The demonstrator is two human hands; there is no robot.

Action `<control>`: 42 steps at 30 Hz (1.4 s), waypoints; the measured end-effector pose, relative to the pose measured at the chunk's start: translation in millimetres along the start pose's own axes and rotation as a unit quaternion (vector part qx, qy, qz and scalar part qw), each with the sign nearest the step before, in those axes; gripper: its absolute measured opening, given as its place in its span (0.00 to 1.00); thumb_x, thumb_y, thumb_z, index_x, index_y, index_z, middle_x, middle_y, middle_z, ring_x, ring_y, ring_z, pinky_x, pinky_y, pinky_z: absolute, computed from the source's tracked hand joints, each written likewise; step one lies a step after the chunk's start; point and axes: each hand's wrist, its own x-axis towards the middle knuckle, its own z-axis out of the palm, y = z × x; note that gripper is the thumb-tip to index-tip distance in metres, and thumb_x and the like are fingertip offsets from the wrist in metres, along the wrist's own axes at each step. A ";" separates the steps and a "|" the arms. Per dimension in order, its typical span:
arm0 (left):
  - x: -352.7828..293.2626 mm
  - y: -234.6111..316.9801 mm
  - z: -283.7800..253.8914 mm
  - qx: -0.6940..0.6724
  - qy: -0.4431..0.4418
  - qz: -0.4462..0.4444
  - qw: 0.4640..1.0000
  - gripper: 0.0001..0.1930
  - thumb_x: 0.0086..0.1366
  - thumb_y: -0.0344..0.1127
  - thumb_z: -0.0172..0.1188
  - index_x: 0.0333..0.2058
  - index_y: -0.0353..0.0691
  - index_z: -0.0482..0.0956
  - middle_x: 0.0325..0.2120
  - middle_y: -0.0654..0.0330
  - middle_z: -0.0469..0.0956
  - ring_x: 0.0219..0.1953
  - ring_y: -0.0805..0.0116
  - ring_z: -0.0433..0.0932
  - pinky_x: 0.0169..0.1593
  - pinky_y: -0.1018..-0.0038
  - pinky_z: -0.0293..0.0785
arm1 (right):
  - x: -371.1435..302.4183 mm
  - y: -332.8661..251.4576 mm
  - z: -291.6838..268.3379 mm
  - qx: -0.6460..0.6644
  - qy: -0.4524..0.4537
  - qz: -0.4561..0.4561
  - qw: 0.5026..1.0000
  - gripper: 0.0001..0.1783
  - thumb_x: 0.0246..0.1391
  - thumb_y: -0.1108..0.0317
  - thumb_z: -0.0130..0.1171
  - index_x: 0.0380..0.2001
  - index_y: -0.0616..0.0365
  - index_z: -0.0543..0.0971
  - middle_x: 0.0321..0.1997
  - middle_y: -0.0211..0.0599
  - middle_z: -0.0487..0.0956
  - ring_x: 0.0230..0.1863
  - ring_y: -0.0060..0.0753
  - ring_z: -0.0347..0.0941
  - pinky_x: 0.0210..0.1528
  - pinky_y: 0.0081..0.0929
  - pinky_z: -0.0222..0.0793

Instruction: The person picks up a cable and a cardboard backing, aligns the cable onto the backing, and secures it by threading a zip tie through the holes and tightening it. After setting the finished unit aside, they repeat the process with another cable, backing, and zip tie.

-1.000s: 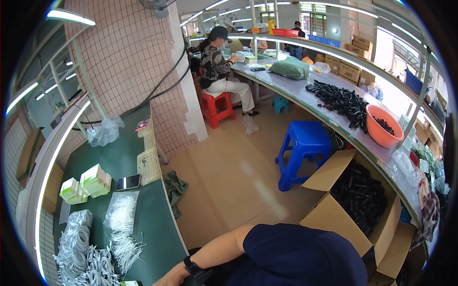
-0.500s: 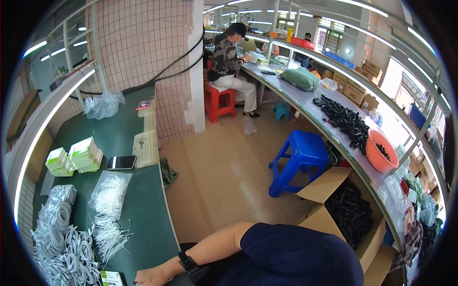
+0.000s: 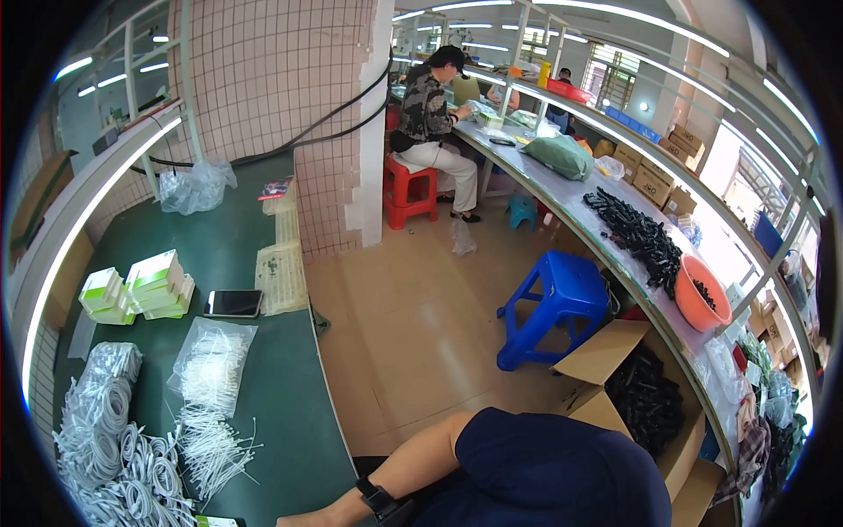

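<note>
Only the back of my right hand (image 3: 303, 520) shows at the lower edge, over the green tabletop (image 3: 290, 430); its fingers are cut off. A black band (image 3: 378, 499) circles that wrist. Nearest the hand, a small white and green packet (image 3: 215, 522) is partly in view. Left of it lie white cable ties (image 3: 215, 448), many loose and others in a clear bag (image 3: 211, 362). Coiled grey-white cables (image 3: 132, 465) are heaped at the near left, some in clear plastic. My left hand is out of view.
White-green boxes (image 3: 158, 285) are stacked beside a phone (image 3: 233, 303). A blue stool (image 3: 558, 303) and an open carton (image 3: 606, 413) of black parts stand right. Black parts (image 3: 637, 233) and an orange basin (image 3: 702, 294) cover the right-hand bench. A seated person (image 3: 430, 123) works farther off.
The view has shifted slightly. My right hand and the white-green packet have slid down toward the lower edge, so the fingers seen before are now hidden.
</note>
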 end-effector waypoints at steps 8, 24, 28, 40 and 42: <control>-11.7 21.3 18.5 0.068 0.040 -0.004 0.997 0.12 0.73 0.37 0.52 0.35 0.33 0.76 0.23 0.65 0.71 0.24 0.79 0.64 0.28 0.80 0.61 | -8.4 -9.2 4.9 -0.030 0.015 -0.031 0.999 0.18 0.63 0.62 0.54 0.23 0.64 0.78 0.17 0.34 0.76 0.15 0.23 0.71 0.20 0.24 0.65; -15.9 20.7 9.3 0.165 0.076 0.010 0.983 0.13 0.71 0.35 0.49 0.34 0.29 0.76 0.22 0.65 0.67 0.25 0.76 0.62 0.30 0.75 0.61 | -9.6 -10.8 12.8 0.057 0.080 -0.102 0.990 0.10 0.53 0.76 0.59 0.37 0.72 0.78 0.19 0.40 0.79 0.11 0.25 0.71 0.13 0.22 0.65; -18.3 37.6 32.8 0.142 0.091 0.005 0.986 0.12 0.71 0.33 0.49 0.37 0.29 0.77 0.22 0.65 0.67 0.25 0.76 0.63 0.31 0.76 0.62 | -4.5 -4.1 13.4 0.055 0.091 -0.116 0.988 0.08 0.52 0.76 0.61 0.34 0.72 0.78 0.18 0.40 0.79 0.11 0.25 0.71 0.13 0.22 0.65; -22.0 58.6 46.9 0.222 0.081 -0.012 0.972 0.17 0.71 0.36 0.48 0.45 0.28 0.81 0.42 0.52 0.82 0.41 0.66 0.77 0.45 0.71 0.71 | 2.1 1.1 11.4 0.038 0.120 -0.157 0.980 0.07 0.51 0.77 0.61 0.23 0.71 0.77 0.18 0.42 0.80 0.12 0.25 0.73 0.13 0.21 0.66; -22.0 58.5 47.5 0.252 0.083 -0.001 0.964 0.18 0.71 0.37 0.49 0.46 0.28 0.81 0.43 0.51 0.82 0.41 0.65 0.77 0.45 0.70 0.71 | 0.7 -1.7 10.6 0.064 0.110 -0.122 0.984 0.07 0.51 0.77 0.61 0.23 0.71 0.77 0.18 0.42 0.80 0.12 0.25 0.73 0.13 0.21 0.66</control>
